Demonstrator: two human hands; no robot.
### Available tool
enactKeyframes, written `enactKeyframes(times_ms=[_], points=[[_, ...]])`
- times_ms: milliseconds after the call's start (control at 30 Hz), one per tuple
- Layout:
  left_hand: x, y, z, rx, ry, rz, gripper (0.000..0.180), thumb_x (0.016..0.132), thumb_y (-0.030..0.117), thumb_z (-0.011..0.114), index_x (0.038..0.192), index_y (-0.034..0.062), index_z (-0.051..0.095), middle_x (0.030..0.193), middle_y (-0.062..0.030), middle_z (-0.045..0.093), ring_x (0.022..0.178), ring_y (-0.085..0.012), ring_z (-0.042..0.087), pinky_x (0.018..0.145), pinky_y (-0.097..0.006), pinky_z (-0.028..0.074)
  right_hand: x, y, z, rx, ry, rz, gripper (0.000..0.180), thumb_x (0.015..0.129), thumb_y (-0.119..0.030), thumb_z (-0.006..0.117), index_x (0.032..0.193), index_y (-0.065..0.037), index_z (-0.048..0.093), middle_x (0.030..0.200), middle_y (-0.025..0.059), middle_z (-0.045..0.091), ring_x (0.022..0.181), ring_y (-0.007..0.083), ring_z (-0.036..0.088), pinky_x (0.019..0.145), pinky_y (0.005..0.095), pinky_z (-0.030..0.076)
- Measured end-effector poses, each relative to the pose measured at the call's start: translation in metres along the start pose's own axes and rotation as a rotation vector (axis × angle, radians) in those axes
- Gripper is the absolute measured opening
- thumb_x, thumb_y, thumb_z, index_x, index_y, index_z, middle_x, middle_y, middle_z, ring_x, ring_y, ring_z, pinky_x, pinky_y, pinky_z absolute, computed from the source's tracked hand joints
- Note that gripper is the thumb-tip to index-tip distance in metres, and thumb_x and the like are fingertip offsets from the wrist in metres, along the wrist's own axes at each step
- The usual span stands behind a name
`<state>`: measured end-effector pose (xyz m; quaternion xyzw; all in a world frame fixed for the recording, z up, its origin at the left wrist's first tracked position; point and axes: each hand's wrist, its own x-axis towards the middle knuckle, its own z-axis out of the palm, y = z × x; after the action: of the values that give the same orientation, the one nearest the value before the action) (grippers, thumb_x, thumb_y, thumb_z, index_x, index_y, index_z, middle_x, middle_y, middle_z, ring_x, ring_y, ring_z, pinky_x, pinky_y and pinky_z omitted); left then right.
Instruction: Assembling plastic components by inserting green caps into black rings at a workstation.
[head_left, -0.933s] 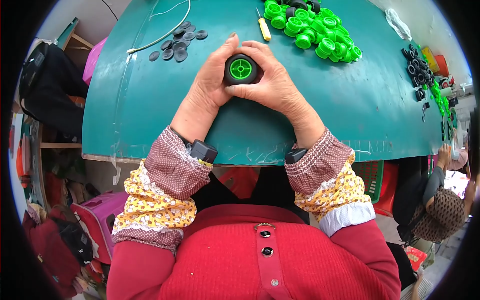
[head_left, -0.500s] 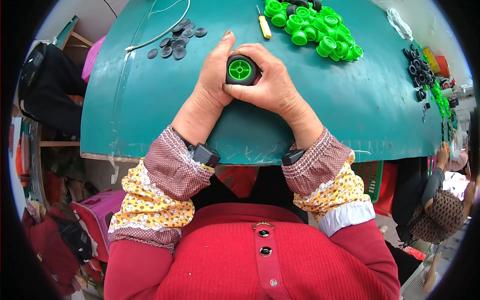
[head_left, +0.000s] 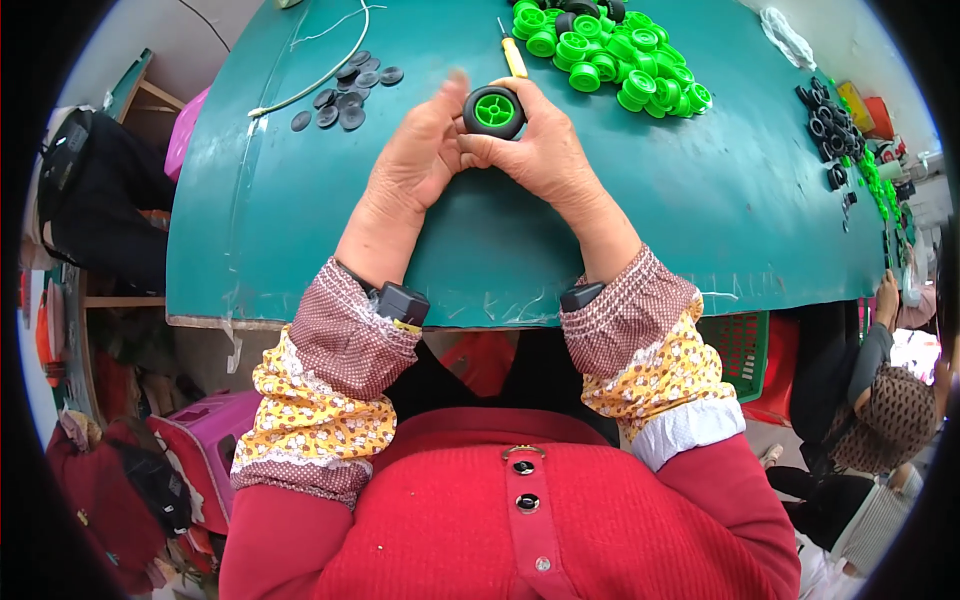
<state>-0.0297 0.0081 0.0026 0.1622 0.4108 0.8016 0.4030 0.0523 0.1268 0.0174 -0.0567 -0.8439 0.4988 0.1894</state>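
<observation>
wheel (head_left: 494,111) has shifted off left palm (head_left: 421,158)

We are looking at a smooth teal-green tabletop (head_left: 660,220). With the heap of bright green plastic wheel hubs (head_left: 632,65) as landmark, a yellow-handled screwdriver (head_left: 514,58) is lying just left; flat round black discs (head_left: 350,101) are resting farther left; black ring-shaped tyres (head_left: 828,130) are sitting well right.
</observation>
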Motion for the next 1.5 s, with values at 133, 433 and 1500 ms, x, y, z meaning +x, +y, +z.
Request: enactKeyframes(times_ms=[133,433,1500], points=[[-0.001,0.0,0.006,0.157,0.028,0.097,0.029,0.083,0.016,0.056,0.102,-0.0052,0.053,0.087,-0.0094,0.06,0.073,-0.0164,0.061,0.061,-0.024,0.05,0.005,0.018,0.003,0.287,-0.064,-0.094,0.053,0.072,-0.028,0.069,0.114,-0.004,0.047,0.094,0.0032,0.057,0.087,0.0143,0.055,0.074,0.0263,0.046],[-0.001,-0.002,0.006,0.38,0.06,0.151,0.035,0.077,0.009,0.062,0.107,-0.0042,0.051,0.092,-0.0083,0.058,0.08,-0.0134,0.058,0.066,-0.024,0.049,0.003,0.018,0.0,0.638,-0.087,0.245,0.036,0.089,-0.036,0.044,0.104,-0.005,0.055,0.086,0.0021,0.057,0.071,0.0087,0.054,0.057,0.0219,0.045],[-0.005,-0.003,0.017,0.711,0.068,0.223,0.045,0.081,0.012,0.059,0.121,0.001,0.042,0.082,-0.0066,0.057,0.058,-0.0098,0.056,0.053,-0.021,0.047,0.005,0.021,0.007,0.735,-0.036,0.212,0.03,0.092,-0.029,0.04,0.094,-0.002,0.053,0.079,0.0039,0.055,0.067,0.0099,0.052,0.058,0.0229,0.044]])
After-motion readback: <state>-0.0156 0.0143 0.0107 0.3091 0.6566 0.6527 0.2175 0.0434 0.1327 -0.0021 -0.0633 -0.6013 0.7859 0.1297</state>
